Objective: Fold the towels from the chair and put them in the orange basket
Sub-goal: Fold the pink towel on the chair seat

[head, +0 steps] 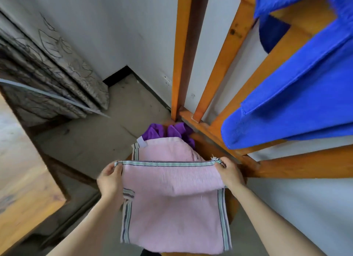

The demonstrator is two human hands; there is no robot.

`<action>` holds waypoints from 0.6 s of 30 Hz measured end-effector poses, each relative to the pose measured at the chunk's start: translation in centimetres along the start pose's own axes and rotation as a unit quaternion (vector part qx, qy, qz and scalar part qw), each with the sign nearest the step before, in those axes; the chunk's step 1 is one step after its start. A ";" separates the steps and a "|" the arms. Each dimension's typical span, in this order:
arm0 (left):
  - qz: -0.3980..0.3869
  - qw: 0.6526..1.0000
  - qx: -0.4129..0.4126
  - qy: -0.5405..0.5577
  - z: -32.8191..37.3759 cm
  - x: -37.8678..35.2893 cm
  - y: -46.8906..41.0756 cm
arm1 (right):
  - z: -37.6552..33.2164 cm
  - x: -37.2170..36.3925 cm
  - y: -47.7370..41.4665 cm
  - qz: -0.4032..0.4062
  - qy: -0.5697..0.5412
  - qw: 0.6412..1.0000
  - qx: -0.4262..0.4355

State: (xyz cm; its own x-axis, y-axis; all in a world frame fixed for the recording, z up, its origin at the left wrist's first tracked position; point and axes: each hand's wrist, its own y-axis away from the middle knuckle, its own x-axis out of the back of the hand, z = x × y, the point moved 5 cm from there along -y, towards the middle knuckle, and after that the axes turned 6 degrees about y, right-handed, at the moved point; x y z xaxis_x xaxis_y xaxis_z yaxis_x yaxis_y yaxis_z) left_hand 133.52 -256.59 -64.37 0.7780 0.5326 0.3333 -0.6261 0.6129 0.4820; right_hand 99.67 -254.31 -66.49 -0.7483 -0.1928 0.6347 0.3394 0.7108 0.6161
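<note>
A pink towel with grey-green striped borders lies spread over the seat of the orange wooden chair. My left hand pinches its striped top edge at the left corner. My right hand pinches the same edge at the right corner, and the edge is pulled taut between them above the rest of the cloth. A purple towel is bunched at the back of the seat, partly hidden behind the pink one. A blue towel hangs over the chair's backrest at the right. No orange basket is in view.
A white wall stands behind the chair, with a dark skirting. A patterned grey curtain hangs at the left over a concrete floor. A wooden surface lies along the left edge.
</note>
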 end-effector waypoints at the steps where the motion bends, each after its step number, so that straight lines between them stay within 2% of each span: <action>1: 0.002 1.000 0.005 0.012 -0.8 -0.6 -0.5 | 0.2 -0.8 -1.1 -0.019 -0.006 1.000 0.002; 4: -0.002 1.000 0.016 0.021 -2.5 -2.1 -2.1 | 0.8 -2.7 -3.1 -0.085 -0.046 0.995 -0.001; 6: -0.012 1.000 0.023 0.017 -2.7 -2.5 -2.9 | 0.8 -3.3 -3.4 -0.102 -0.070 0.992 0.006; 9: -0.031 0.999 0.019 -0.008 -2.5 -2.6 -3.5 | 0.2 -3.6 -2.7 -0.075 -0.097 0.992 0.022; 13: -0.052 0.998 0.015 -0.023 -2.0 -2.3 -3.4 | -0.8 -3.5 0.5 0.010 0.019 0.988 0.150; 14: -0.060 0.998 0.019 -0.020 -1.9 -2.3 -3.4 | -1.3 -4.1 2.0 0.019 0.073 0.974 0.214; 15: -0.069 0.997 0.025 -0.016 -1.8 -2.2 -3.3 | -1.8 -5.0 3.5 0.023 0.147 0.944 0.293; 18: -0.102 0.994 0.028 -0.026 -2.0 -2.1 -3.2 | -1.7 -9.3 7.3 -0.063 0.325 0.839 0.432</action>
State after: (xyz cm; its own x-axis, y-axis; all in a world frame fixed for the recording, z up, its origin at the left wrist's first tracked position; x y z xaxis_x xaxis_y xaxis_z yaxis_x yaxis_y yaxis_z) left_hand 133.78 -258.50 -68.25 0.8913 0.3679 0.2648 -0.4517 0.6717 0.5872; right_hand 110.03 -248.48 -67.11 -0.1833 -0.4318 0.8831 -0.4689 0.8280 0.3075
